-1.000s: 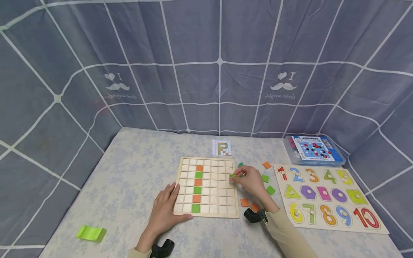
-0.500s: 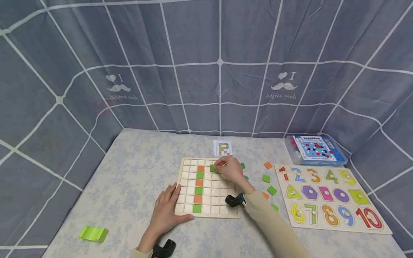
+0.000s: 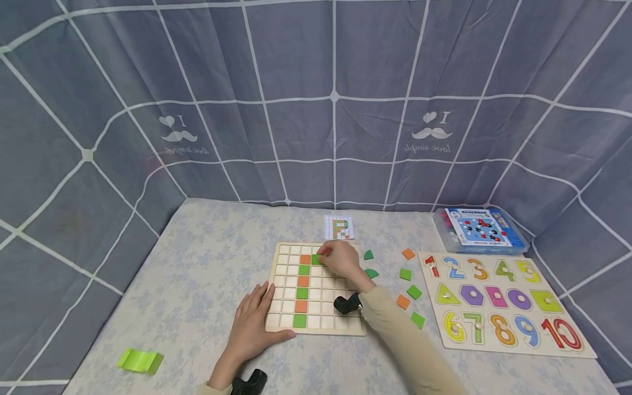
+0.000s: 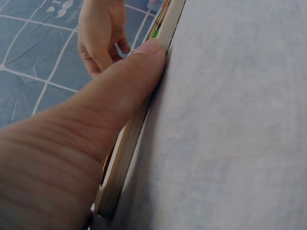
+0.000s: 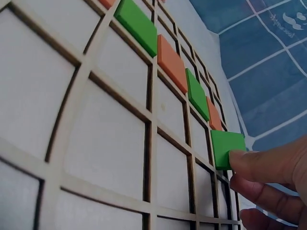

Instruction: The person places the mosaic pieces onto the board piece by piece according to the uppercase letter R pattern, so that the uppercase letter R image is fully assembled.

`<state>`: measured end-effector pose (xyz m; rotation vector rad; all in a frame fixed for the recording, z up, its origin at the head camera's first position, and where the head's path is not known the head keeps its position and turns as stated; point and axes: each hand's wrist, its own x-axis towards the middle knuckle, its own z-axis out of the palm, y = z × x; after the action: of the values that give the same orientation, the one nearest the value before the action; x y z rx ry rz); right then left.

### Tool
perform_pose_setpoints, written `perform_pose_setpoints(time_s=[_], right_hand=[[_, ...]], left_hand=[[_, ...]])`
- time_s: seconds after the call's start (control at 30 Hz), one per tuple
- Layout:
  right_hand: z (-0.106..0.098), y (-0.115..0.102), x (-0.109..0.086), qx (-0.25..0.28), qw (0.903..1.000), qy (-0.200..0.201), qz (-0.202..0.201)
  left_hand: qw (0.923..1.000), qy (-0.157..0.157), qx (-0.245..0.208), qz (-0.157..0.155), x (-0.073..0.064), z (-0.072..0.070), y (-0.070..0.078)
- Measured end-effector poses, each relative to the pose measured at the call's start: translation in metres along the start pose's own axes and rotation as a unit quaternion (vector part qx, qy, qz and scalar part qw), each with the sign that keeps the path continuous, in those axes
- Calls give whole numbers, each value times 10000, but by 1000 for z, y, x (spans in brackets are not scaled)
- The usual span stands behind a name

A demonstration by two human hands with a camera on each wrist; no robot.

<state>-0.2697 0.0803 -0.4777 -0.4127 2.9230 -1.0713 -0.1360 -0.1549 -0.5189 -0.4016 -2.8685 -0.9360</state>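
Observation:
A wooden grid board (image 3: 328, 323) lies on the table, with a column of alternating orange and green square tiles in its cells. My right hand (image 3: 340, 258) pinches a green square tile (image 5: 225, 148) between thumb and fingers. The tile is at the cell right of the column's top orange tile (image 3: 305, 259), tilted in the right wrist view. My left hand (image 3: 252, 318) rests at the board's lower left corner, thumb along the front edge and fingers spread by the left side. In the left wrist view its thumb (image 4: 129, 72) lies against the board's rim.
Loose orange and green tiles (image 3: 405, 274) and two dark green quarter-round pieces (image 3: 371, 273) lie right of the board. Behind it is a pattern card (image 3: 338, 227). A number puzzle board (image 3: 513, 307) and a plastic box (image 3: 481, 230) are at right; a bright green object (image 3: 140, 361) sits at left.
My right hand has carried the green tile leftward, from the board's right edge to beside the column's top orange tile. My left hand has stayed at the corner.

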Motion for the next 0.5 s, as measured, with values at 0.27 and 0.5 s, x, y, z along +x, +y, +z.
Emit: perform_pose_setpoints(time_s=[0.27,0.5], right_hand=[[1,0,1,-459,9988,-162,-82],[-1,1,1,-536,9983,-216,-119]], left_hand=[[10000,-20,-8,-24,-2,-1,0],[9998,176,-11,135,-1,3,-2]])
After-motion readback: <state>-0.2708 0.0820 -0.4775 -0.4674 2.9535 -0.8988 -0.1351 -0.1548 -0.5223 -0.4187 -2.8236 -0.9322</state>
